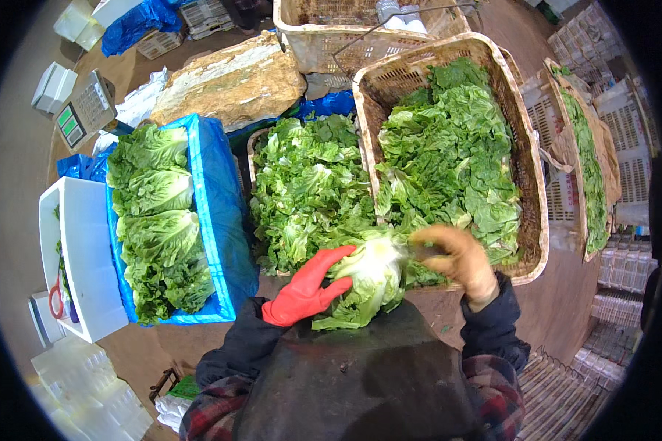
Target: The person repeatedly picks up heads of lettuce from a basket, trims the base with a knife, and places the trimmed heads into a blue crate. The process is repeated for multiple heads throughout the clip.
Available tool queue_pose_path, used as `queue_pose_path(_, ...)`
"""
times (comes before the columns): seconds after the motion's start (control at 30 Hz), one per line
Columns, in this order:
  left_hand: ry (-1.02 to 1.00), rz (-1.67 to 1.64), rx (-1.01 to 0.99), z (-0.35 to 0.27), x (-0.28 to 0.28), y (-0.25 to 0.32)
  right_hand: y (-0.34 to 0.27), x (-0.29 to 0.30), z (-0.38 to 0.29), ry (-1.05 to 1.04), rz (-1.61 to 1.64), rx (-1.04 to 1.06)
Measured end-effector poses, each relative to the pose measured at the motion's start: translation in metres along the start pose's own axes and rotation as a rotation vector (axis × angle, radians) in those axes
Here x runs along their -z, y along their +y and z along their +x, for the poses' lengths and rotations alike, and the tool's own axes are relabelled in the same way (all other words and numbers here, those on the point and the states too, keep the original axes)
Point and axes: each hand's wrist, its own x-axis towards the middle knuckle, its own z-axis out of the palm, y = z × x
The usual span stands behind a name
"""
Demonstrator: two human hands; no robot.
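My left hand (314,286), in a red rubber glove, grips a head of romaine-type lettuce (372,275) from its left side. The lettuce's pale cut base faces up, and its leaves hang down over a dark apron (358,375) on my lap. My right hand (452,259), in a tan glove, is blurred just right of the lettuce with its fingers curled. Whether it touches a leaf or holds anything is unclear. Beyond the lettuce, a crate of loose green leaves (314,182) stands beside a larger, dirt-stained plastic crate (535,220) of more leaves.
At left, a box lined with blue plastic (220,220) holds several lettuce heads (160,231). A white foam box (88,259) with orange-red handled scissors (56,297) stands beside it. Farther back are a digital scale (85,110), a stained sack (231,82) and another crate (336,47).
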Motion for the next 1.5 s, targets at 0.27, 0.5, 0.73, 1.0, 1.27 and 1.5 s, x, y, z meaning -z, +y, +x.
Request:
queue_pose_path(0.27,0.018,0.770,-0.188,0.027,0.024,0.014,0.050,-0.056,0.008,-0.132,0.784,-0.448)
queue_pose_path(0.5,-0.404,0.347,0.021,0.072,0.103,0.015,0.072,-0.062,0.013,-0.345,0.790,-0.268)
queue_pose_path(0.73,-0.098,0.527,-0.041,0.069,0.054,0.004,0.038,-0.031,0.011,-0.369,0.286,-0.213)
queue_pose_path(1.0,-0.255,-0.399,0.167,0.041,-0.042,-0.050,0.010,0.033,0.031,-0.151,-0.592,0.469)
queue_pose_path(1.27,-0.074,-0.502,0.169,0.034,-0.053,-0.102,0.016,-0.022,0.015,-0.144,-0.539,0.170)
queue_pose_path(1.5,-0.087,-0.485,0.283,0.041,-0.064,-0.137,0.053,0.024,0.034,-0.525,-0.270,0.158)
